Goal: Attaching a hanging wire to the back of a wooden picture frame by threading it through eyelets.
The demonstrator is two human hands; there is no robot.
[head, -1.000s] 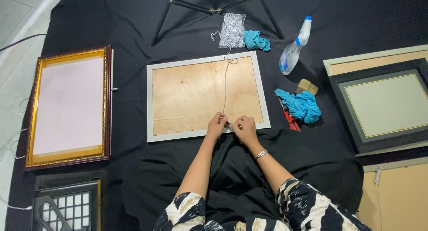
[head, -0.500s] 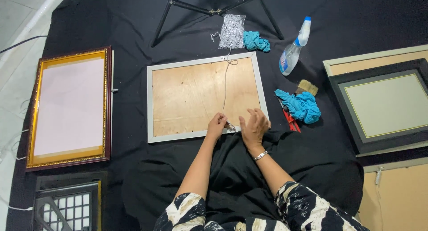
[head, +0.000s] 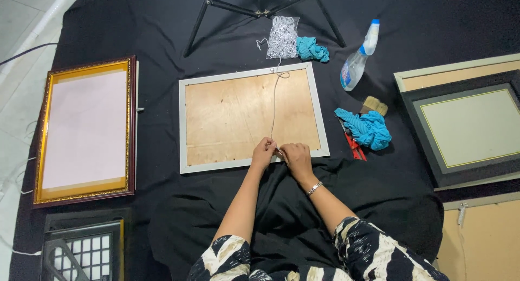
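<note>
A silver-edged picture frame (head: 249, 118) lies face down on black cloth, its brown backing board up. A thin white cord (head: 273, 105) runs across the board from the frame's far edge to its near edge. My left hand (head: 263, 152) and my right hand (head: 295, 157) meet at the near edge, fingers pinched on the cord's near end. A bracelet sits on my right wrist. What is under the fingertips is hidden.
A gold frame (head: 84, 130) lies at left, a dark lattice frame (head: 81, 251) below it. Dark and tan frames (head: 466, 129) lie at right. Spray bottle (head: 358, 57), brush (head: 375, 105), blue cloth (head: 365, 129), red-handled tool (head: 353, 145), cord bundle (head: 283, 37), tripod legs (head: 260, 7) are beyond.
Both hands stay at the frame's near edge. My right hand spread its fingers half a second ago and has closed again beside the left hand on the cord.
</note>
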